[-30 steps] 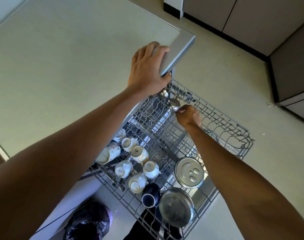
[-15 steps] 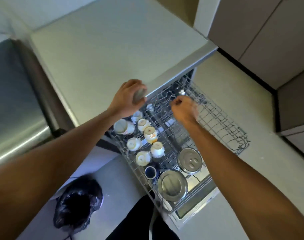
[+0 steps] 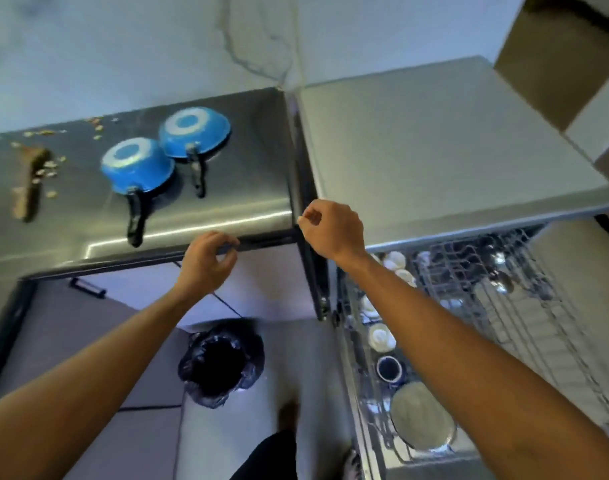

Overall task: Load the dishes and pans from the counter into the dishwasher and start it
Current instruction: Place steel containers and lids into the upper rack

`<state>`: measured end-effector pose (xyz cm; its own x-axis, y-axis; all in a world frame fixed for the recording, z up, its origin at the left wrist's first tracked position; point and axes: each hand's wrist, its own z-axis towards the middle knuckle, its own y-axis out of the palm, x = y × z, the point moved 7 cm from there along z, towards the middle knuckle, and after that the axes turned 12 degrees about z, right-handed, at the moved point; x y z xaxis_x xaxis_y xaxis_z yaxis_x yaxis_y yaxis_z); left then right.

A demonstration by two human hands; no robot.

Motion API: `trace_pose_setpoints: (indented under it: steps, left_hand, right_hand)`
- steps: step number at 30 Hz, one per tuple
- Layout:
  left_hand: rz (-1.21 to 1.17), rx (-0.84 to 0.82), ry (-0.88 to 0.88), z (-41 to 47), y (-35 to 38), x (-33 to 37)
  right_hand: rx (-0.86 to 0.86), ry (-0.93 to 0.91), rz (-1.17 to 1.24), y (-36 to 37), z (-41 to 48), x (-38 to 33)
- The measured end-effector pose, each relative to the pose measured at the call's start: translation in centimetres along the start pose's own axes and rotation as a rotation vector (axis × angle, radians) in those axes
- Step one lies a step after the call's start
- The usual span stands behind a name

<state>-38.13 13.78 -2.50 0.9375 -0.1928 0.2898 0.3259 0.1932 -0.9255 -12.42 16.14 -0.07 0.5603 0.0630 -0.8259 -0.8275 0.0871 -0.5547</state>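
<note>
Two blue pans lie upside down on the steel table, near its right end: the nearer pan [image 3: 136, 164] close to the front edge and the farther pan [image 3: 194, 131] just beside it, toward the wall. Each looks like thin enamelled or coated metal, so probably light and stiff, with a smooth, domed underside that would likely slip under a grip. The black handles are the better hold. The nearer handle [image 3: 135, 216] reaches to the front edge of the table [image 3: 226, 202], and the farther handle [image 3: 196, 174] points the same way. Turned right way up by the handle, either should carry easily in one hand. The left hand [image 3: 207, 261] hovers at the front edge, its fingers [image 3: 226, 242] loosely bent and apart, gripping nothing. The right hand [image 3: 332, 226] is at the table's right front corner, fingers curled in toward the palm, also empty. The dishwasher rack [image 3: 538, 323] stands pulled out at right, holding pale cups [image 3: 382, 336] and a metal lid [image 3: 422, 415], all fragile or clattery neighbours. No brand, label or writing can be read anywhere; blur hides fine detail.
</note>
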Motion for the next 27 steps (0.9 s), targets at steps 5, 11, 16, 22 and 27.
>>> trace_pose_setpoints:
  steps: [5,11,16,22,27]
  left_hand:
    - [0.094,-0.021,-0.200,-3.4,-4.1,-12.2]
    - [0.172,0.007,-0.392,-6.0,-9.0,-24.5]
    - [0.207,0.026,-0.578,-6.0,-12.1,-34.3]
    - [0.224,0.015,-0.737,-4.3,-13.5,-46.0]
    - [0.270,0.071,-0.789,-2.6,-13.2,-51.9]
  right_hand:
    - [-0.156,-0.148,-0.027,10.1,2.1,-7.8]
    - [-0.316,-0.244,-0.037,22.8,4.2,-15.5]
    - [-0.438,-0.307,-0.005,33.2,5.9,-22.0]
    - [-0.559,-0.383,0.034,46.6,8.7,-29.8]
    - [-0.550,-0.351,0.024,56.0,12.5,-34.8]
